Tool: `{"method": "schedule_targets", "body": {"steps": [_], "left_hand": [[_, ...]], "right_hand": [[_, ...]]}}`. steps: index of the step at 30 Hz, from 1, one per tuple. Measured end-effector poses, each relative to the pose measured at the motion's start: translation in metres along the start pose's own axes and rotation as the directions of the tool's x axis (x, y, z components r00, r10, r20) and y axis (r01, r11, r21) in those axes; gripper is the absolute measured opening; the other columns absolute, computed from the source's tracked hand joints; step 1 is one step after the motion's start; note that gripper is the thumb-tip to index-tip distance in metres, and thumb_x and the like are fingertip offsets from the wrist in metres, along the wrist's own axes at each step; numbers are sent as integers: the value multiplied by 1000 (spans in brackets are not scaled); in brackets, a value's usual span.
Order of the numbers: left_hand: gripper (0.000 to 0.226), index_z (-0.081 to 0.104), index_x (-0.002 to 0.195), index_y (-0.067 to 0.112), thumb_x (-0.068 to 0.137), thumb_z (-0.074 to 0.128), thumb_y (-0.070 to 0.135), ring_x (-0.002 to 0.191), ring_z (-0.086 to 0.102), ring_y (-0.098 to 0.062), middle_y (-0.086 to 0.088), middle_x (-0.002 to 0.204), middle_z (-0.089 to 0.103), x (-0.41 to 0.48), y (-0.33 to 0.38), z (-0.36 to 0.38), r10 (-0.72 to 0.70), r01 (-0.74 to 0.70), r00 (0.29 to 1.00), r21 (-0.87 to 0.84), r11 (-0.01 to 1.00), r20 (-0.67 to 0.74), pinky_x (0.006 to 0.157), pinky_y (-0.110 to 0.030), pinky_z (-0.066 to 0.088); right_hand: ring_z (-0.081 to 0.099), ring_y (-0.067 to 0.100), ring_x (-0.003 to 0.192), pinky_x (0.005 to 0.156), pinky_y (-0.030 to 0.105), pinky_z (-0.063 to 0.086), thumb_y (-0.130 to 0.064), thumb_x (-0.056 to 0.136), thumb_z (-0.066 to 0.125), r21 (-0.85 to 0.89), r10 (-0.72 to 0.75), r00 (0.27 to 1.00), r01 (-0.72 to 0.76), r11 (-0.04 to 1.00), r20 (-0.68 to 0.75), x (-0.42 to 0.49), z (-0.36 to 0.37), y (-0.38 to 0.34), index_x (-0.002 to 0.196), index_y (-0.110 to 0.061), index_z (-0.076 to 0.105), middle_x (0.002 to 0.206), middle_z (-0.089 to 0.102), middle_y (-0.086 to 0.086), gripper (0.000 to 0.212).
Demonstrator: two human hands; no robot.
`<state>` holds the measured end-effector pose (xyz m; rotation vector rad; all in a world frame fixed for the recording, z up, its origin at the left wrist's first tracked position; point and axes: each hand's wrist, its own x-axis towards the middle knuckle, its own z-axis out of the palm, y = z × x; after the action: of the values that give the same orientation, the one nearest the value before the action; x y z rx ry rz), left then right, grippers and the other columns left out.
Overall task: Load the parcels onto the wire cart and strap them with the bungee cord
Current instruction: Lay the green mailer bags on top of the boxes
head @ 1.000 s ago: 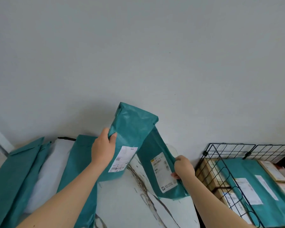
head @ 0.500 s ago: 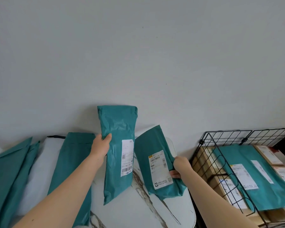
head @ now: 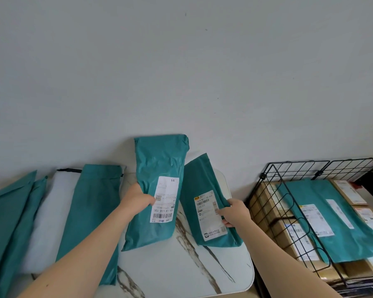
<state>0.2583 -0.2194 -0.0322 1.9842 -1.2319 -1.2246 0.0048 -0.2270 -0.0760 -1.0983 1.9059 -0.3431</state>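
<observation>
You're partway through loading. Your left hand grips a tall teal parcel and your right hand pinches a shorter parcel, both over the desk. The wire cart on the right already holds boxes and a teal bag. More bags wait on the left. No bungee cord is in view, so strapping looks undone.

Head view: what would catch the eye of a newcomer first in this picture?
At the centre, over the white marble table, the left hand grips the taller teal parcel and the right hand holds the shorter teal parcel beside it. At the right stands the black wire cart, already holding a long teal bag over brown boxes.
</observation>
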Motion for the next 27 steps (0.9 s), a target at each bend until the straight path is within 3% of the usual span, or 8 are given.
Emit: {"method": "schedule_targets", "body": {"steps": [2, 5, 8, 11, 15, 17, 21, 27], "left_hand": [[21, 56, 79, 12, 72, 54, -8, 76, 57, -20, -1, 76, 61, 1, -1, 1, 42, -39, 998, 80, 996, -43, 60, -24, 40], [16, 49, 80, 17, 75, 49, 2, 71, 55, -18, 2, 73, 57, 3, 2, 0, 158, -118, 985, 414, 903, -65, 55, -26, 35], [14, 43, 85, 17, 80, 44, 3, 81, 56, -20, -1, 86, 58, 1, 14, 0, 277, -218, 960, 730, 648, 40, 62, -29, 38], [17, 45, 88, 20, 83, 43, 4, 85, 53, -20, 0, 89, 56, -3, 27, 9, 348, -336, 911, 890, 309, 223, 73, -29, 35], [32, 56, 110, 18, 84, 44, 3, 113, 50, -22, -2, 113, 59, -1, 32, 28, 399, -358, 851, 933, -35, 341, 111, -43, 20], [44, 46, 127, 17, 85, 46, 3, 128, 37, -23, -6, 134, 43, 0, 29, 39, 440, -365, 834, 931, -15, 334, 115, -51, 7], [62, 27, 143, 21, 87, 50, 9, 142, 17, -22, -7, 155, 14, 6, 15, 46, 403, -339, 881, 926, 168, 249, 116, -51, 7], [54, 33, 138, 20, 87, 52, 27, 125, 40, -25, -6, 136, 38, 20, -25, 42, 145, -154, 986, 794, 588, 84, 101, -41, 36]], "right_hand": [[67, 24, 78, 76, 41, 60, -12, 85, 54, -13, -24, 999, 24, 1000, -41, -1, -3, 0, 101, -20, 58, 84, 67, 7, 18], [67, 27, 81, 75, 41, 58, -12, 84, 52, -13, -54, 992, 53, 999, -110, -4, -13, 2, 96, -19, 62, 86, 68, 8, 17], [65, 27, 79, 65, 37, 54, -11, 84, 53, -12, -69, 982, 68, 998, -177, -8, -27, 5, 96, -19, 62, 86, 67, 7, 17], [63, 24, 79, 60, 30, 49, -11, 85, 52, 2, -71, 971, 73, 997, -229, -13, -37, 10, 100, -21, 61, 89, 66, 5, 20], [64, 23, 81, 66, 33, 53, -12, 85, 51, 28, -76, 967, 85, 996, -243, -19, -43, 13, 100, -22, 60, 92, 66, 5, 20], [64, 23, 83, 72, 36, 55, -12, 85, 52, 45, -84, 965, 98, 994, -248, -21, -43, 15, 100, -24, 59, 93, 66, 4, 20], [60, 21, 78, 65, 33, 51, -14, 88, 53, 17, -126, 951, 136, 991, -283, -21, -44, 19, 102, -20, 60, 90, 64, 2, 17], [56, 19, 79, 52, 24, 41, -16, 92, 52, -14, -171, 932, 176, 984, -320, -17, -41, 14, 108, -18, 60, 93, 62, 0, 18]]}}
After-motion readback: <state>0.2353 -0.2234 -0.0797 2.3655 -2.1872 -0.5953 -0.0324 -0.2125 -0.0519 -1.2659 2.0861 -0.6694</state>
